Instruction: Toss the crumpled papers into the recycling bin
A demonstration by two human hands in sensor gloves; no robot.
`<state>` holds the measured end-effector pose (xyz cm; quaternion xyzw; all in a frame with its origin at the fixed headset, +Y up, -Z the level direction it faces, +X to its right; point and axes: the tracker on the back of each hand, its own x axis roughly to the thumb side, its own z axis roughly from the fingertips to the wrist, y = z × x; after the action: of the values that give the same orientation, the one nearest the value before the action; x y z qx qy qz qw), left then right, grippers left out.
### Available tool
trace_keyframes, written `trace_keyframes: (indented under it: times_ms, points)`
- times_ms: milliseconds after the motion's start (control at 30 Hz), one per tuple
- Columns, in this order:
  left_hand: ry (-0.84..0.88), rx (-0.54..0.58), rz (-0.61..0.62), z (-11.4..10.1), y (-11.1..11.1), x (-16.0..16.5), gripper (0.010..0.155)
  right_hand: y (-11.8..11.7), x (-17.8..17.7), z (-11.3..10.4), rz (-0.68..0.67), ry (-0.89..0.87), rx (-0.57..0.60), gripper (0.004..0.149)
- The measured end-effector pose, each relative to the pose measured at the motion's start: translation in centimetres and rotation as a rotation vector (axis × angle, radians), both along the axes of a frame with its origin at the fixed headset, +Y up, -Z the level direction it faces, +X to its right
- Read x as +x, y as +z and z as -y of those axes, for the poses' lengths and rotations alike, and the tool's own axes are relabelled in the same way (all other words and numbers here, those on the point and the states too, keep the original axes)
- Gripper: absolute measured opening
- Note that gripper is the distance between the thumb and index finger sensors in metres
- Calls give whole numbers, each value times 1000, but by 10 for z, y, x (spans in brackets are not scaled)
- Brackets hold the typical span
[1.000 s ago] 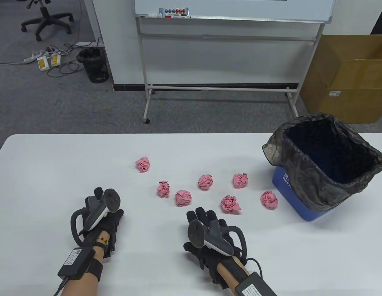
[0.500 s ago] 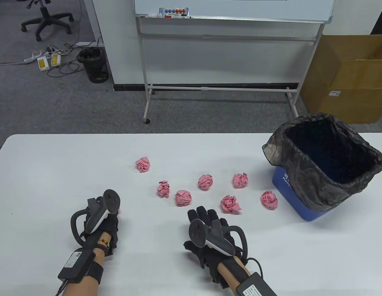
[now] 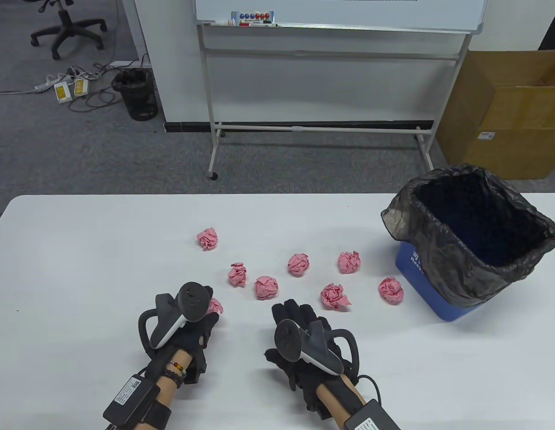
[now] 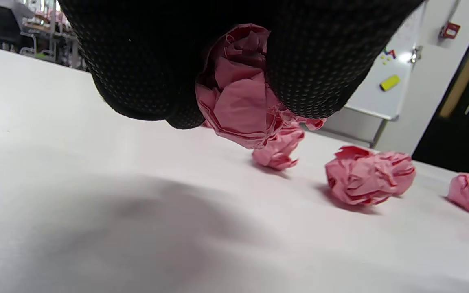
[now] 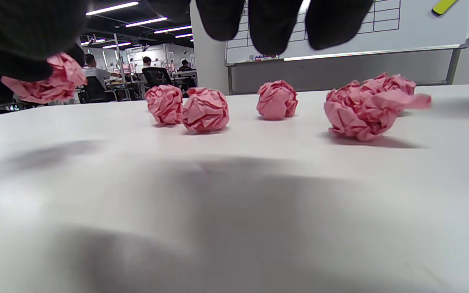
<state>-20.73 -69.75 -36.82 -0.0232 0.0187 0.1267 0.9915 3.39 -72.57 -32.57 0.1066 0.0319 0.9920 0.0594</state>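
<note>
A pink paper ball [image 4: 240,91] is now being gripped by the left hand [image 3: 194,329], shifted rightward since the earlier frame. The right hand [image 3: 304,333] is being kept flat on the desk [image 3: 80,251], fingers relaxed. The bin [image 3: 472,244] is being left at right.

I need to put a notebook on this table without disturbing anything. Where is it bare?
The table's whole left end, left of the left hand, is bare, as is the far strip beyond the paper balls. The middle, from those balls to the bin, is crowded.
</note>
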Motion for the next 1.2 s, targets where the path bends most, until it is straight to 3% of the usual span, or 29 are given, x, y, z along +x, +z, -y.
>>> trace_keyframes:
  times_ms: [167,333,600,733,833,933,1200]
  points:
    - [91,18,75,-4,7,15,67,-2,4,-2,13,-37,6,90]
    - [137,71,166,5,13,22,68,-3,5,-4,14,-73,19,89]
    - [262,206,420,3,30,46,68,-1,8,-10,23,-253,41,90]
    - [243,260,470,0,36,58,68,-4,17,-9,36,-315,-34,97]
    - [293,240,544,0,39,63,69,-9,25,-3,7,-507,-162,99]
    - [281,275,596,-1,44,69,70,-10,26,-1,14,-561,-210,99]
    - [247,354,660,1,50,76,71,-13,30,0,50,-648,-261,86]
